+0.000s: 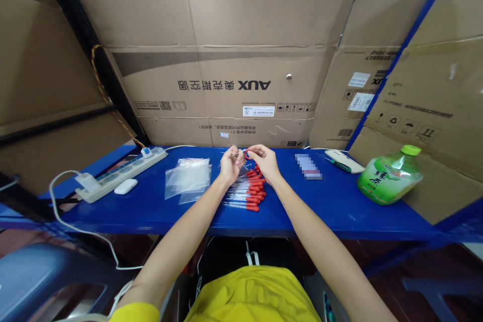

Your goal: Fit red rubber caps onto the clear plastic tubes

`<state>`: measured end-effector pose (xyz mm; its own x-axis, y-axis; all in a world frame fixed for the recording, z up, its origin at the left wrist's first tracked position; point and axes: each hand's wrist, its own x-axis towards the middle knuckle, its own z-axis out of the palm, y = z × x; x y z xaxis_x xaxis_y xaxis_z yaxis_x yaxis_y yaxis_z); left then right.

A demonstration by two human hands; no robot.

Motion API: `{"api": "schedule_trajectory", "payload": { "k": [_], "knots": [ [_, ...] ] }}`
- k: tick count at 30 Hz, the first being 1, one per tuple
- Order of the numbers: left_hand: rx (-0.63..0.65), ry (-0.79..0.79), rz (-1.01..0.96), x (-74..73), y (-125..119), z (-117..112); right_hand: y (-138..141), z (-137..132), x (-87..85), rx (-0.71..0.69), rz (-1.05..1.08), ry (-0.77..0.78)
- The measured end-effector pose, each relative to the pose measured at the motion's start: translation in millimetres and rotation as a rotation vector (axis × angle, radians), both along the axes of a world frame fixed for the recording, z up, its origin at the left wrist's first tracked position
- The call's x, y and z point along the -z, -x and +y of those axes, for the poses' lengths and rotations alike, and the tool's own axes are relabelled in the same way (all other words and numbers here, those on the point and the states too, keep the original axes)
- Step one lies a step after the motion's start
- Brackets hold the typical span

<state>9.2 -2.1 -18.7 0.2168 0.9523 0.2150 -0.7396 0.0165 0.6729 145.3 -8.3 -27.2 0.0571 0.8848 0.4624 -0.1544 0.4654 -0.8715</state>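
Observation:
My left hand (230, 163) and my right hand (265, 159) meet above the blue shelf (158, 211), both pinched on one thin clear tube with a red cap (243, 152). The left fingers hold the clear end, the right fingers the red-capped end. Just below and between my hands lies a row of several red-capped clear tubes (249, 192). A stack of clear plastic bags (187, 177) lies to the left of my left hand.
A white power strip (121, 173) with cable and a small white oval object (126, 186) sit at the left. A green bottle (390, 177) lies at the right, a white device (343, 160) behind it. Cardboard boxes (234, 60) wall the back.

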Motion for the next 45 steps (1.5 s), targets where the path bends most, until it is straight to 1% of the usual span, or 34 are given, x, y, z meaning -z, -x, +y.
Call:
{"api": "schedule_trajectory", "payload": {
  "k": [2,9,13,17,21,24,31,34,39,45],
  "knots": [
    [-0.003,-0.010,0.011,0.2,0,0,1,1,1.7,-0.026,0.014,0.009],
    [-0.002,-0.051,0.064,0.0,-1,-2,-3,2,4.2,-0.050,0.045,0.024],
    [0.004,-0.038,0.085,-1.0,-1,-4,-8,5,5.5,-0.019,-0.004,0.050],
    [-0.008,-0.062,0.086,0.4,-1,-3,-10,6,6.4,-0.009,-0.066,0.035],
    [-0.036,-0.100,0.105,1.7,-1,-1,-10,3,6.0,-0.022,-0.075,0.022],
    [-0.059,-0.074,0.116,0.7,-1,-2,-9,1,5.2,-0.007,-0.073,0.019],
    [-0.056,-0.069,0.131,-0.3,0,-3,-10,-2,4.0,-0.014,-0.089,0.007],
    [-0.047,-0.105,0.151,0.9,1,-1,-10,-4,3.5,-0.018,-0.093,0.006],
    [-0.022,-0.192,0.209,1.4,7,4,-11,-7,0.8,-0.076,-0.106,0.022],
    [0.055,-0.192,0.254,-0.4,13,6,-14,-9,-1.4,-0.167,-0.104,0.070]
  ]
}}
